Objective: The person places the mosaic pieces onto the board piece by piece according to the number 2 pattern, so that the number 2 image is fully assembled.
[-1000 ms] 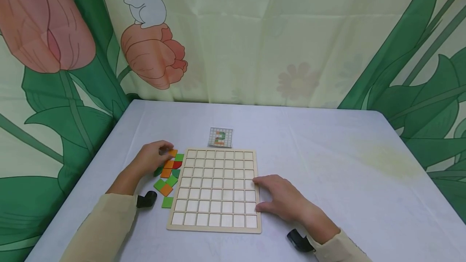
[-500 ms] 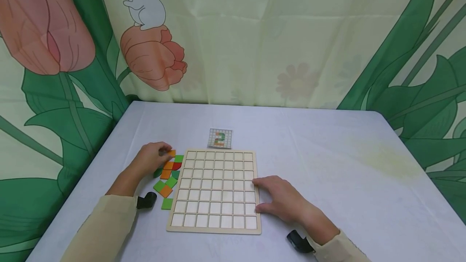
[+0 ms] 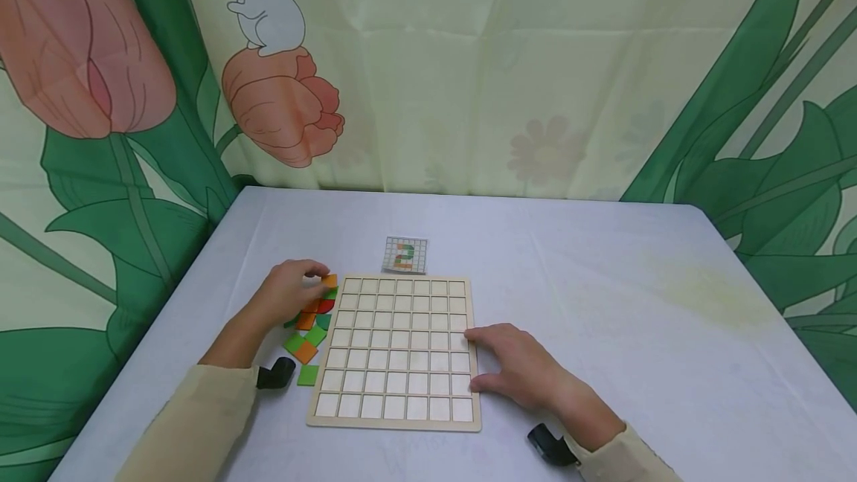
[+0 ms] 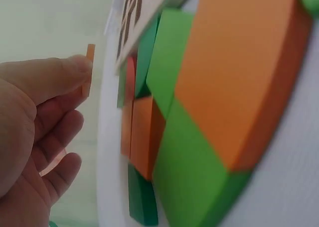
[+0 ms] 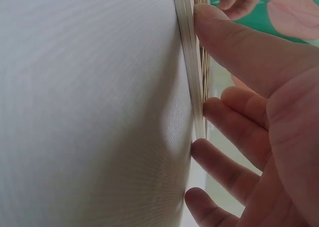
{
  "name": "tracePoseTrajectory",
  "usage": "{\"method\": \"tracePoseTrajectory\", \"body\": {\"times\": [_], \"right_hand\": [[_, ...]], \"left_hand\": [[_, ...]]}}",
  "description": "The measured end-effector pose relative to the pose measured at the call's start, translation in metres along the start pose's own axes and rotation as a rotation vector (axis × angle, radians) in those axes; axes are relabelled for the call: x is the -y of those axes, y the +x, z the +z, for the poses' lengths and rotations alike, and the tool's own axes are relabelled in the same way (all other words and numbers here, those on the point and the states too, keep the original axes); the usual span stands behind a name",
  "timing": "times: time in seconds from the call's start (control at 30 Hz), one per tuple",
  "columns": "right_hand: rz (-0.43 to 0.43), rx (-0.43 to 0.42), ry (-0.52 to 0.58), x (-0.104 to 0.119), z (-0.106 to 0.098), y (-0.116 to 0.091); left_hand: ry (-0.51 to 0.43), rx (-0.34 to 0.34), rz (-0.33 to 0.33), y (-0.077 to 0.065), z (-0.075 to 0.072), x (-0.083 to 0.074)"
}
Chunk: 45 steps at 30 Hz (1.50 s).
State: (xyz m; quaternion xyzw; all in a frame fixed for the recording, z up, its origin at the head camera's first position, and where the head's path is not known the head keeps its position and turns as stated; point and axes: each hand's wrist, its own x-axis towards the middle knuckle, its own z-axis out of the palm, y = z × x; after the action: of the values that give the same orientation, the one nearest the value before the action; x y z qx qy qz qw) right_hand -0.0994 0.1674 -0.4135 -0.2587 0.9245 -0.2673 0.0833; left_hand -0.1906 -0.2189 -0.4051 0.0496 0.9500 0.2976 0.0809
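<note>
My left hand (image 3: 288, 292) pinches an orange square tile (image 3: 329, 281) between thumb and fingertips, just off the upper left corner of a wooden grid board (image 3: 393, 428). In the left wrist view that orange tile (image 4: 89, 70) shows edge-on, held up clear of the other tiles. Beneath and beside this hand lie several loose tiles, among them a red tile (image 3: 326, 306), a green square (image 3: 308, 375) and an orange square (image 3: 306, 352). My right hand (image 3: 522, 363) rests with thumb and fingertips against the board's right edge, its fingers spread in the right wrist view.
Behind the board lies a small pattern card (image 3: 405, 254) printed with a coloured figure on a grid. A white cloth covers the table (image 3: 602, 303). A curtain (image 3: 428, 80) with printed flowers hangs beyond the far edge.
My left hand has lifted the orange tile from the upper end of the loose tiles and moved it slightly right, toward the board's corner. The right hand has stayed in place.
</note>
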Motion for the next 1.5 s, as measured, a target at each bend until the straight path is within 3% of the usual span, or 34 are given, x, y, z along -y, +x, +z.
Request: {"method": "tracePoseTrajectory", "body": {"times": [0.4,0.77,1.07,1.5], "right_hand": [[-0.002,-0.003,-0.003,0.000,0.000,-0.001],[0.007,0.005,0.007,0.002,-0.001,0.000],[0.002,0.003,-0.008,0.001,0.000,0.001],[0.003,-0.002,-0.007,0.001,0.000,-0.001]], "left_hand": [[0.070,0.033,0.092,-0.007,0.012,-0.025],[0.049,0.061,0.152,-0.009,0.021,-0.039],[0.086,0.045,0.193,-0.009,0.027,-0.046],[0.086,0.067,0.195,-0.013,0.036,-0.050]]}}
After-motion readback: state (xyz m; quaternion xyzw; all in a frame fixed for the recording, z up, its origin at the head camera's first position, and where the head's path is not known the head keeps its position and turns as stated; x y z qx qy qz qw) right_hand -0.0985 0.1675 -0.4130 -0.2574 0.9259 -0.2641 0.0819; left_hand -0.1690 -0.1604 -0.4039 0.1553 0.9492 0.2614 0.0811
